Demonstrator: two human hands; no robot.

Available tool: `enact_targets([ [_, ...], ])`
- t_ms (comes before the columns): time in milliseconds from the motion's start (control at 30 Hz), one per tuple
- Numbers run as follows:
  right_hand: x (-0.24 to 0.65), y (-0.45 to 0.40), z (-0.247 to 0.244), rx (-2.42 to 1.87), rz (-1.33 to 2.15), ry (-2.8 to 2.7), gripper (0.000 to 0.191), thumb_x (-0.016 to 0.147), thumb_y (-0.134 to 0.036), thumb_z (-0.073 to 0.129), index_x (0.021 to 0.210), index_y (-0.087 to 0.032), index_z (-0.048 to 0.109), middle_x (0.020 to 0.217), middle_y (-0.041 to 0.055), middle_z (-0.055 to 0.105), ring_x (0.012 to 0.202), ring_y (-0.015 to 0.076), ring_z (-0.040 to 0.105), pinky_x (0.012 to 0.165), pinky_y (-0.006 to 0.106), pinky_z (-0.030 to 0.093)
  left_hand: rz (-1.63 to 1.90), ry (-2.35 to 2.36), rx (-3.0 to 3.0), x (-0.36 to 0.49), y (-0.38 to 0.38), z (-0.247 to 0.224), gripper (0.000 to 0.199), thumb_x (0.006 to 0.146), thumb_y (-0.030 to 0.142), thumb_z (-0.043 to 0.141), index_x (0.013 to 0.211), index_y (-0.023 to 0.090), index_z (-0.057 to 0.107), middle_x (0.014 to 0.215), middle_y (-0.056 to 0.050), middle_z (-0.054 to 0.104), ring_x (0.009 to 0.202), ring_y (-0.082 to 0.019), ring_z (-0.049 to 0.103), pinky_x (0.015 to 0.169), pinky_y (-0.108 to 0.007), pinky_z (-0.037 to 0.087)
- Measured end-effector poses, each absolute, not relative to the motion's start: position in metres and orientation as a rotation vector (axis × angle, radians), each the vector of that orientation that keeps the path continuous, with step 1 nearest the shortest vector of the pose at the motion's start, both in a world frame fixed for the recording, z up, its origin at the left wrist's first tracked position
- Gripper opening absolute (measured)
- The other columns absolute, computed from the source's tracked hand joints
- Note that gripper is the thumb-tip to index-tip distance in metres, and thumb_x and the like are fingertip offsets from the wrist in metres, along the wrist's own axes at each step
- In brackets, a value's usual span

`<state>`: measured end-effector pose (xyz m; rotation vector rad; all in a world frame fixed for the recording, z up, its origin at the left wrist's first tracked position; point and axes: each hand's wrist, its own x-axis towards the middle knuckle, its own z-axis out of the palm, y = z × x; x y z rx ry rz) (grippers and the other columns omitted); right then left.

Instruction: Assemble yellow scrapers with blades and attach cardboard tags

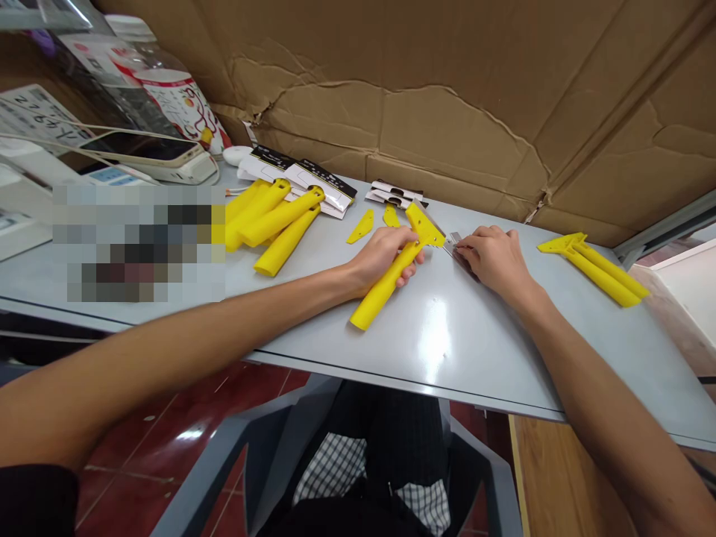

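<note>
My left hand (391, 253) is wrapped round the neck of a yellow scraper (385, 287), whose wide head points away from me and whose hollow handle end tilts down toward me. Pinched in the fingers of my right hand (495, 257) is a thin metal blade (452, 245), meeting the right corner of the scraper head. Part of the blade is hidden by my fingers. Just beyond my left hand, two loose yellow plates (361, 226) lie on the table, one partly behind the scraper. Small packets (396, 194) in black and white lie behind them.
Several yellow scrapers with carded heads (288, 239) are piled at left, near a blurred-out patch. More yellow scrapers (601, 268) lie at right. A phone (148, 148), a white mouse (237, 155) and a bottle (179, 104) stand back left. Cardboard (447, 97) walls the table's (358, 358) rear.
</note>
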<state>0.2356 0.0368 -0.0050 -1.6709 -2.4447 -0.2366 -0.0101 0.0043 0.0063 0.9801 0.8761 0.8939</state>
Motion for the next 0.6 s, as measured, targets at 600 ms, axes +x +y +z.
enact_targets([
  [600,0.2332,0.0379,-0.0052,-1.673,-0.204,-2.430,0.029,0.106,-0.023,0.053,0.105,-0.022,0.082,0.106,0.0123,0.078,0.104,0.0323,0.063,0.080,0.042,0.026,1.013,0.861,0.901,-0.0090,0.0075,0.0036,0.049,0.096,0.026,0.069,0.142,0.015,0.054,0.081,-0.004,0.072,0.053,-0.014,0.063,0.047,-0.025,0.053],
])
